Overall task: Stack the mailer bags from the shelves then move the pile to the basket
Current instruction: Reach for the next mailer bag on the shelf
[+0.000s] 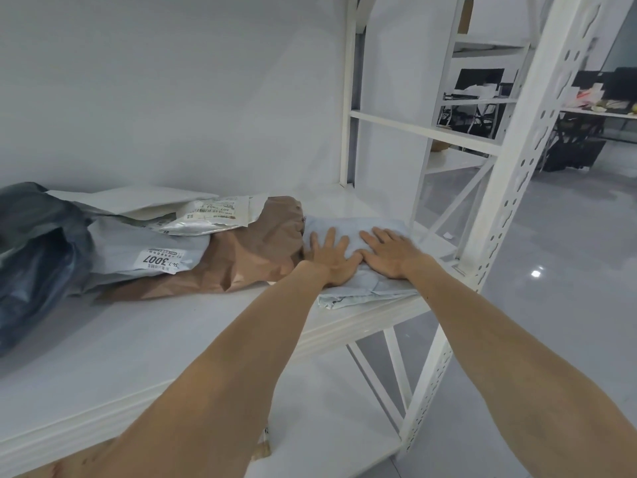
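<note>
Squarely atop a pale mailer bag [362,286] at the right end of a white shelf [172,339], a person's left grip [332,258] and right grip [393,255] lie side by side with their thumbs almost meeting. Both are released: fingers straight and spread, palms pressing flat on the plastic, grasping nothing. The bag lies flat on the shelf board, its near edge at the front lip, close to the perforated upright [517,167].

Just to the left, right beside the left grip, sprawls a crumpled brown mailer bag [255,257]. Beyond it sits a loose heap of a labelled pale bag [138,250] marked "3007", a silver bag [203,219], a flat white mailer [131,201] and a dark bag [34,243] at the far left. No basket is in view.

The stacking step looks barely begun, with the pale bag apparently being flattened as the base of the pile. The next move likely calls for one grip to steady that base while the other reaches left, takes the brown bag by an edge and lays it squarely on top. The soft, creased plastic may slump or slide, and the base lies near the shelf's lip. The carry to the basket comes only once the heap is stacked.
</note>
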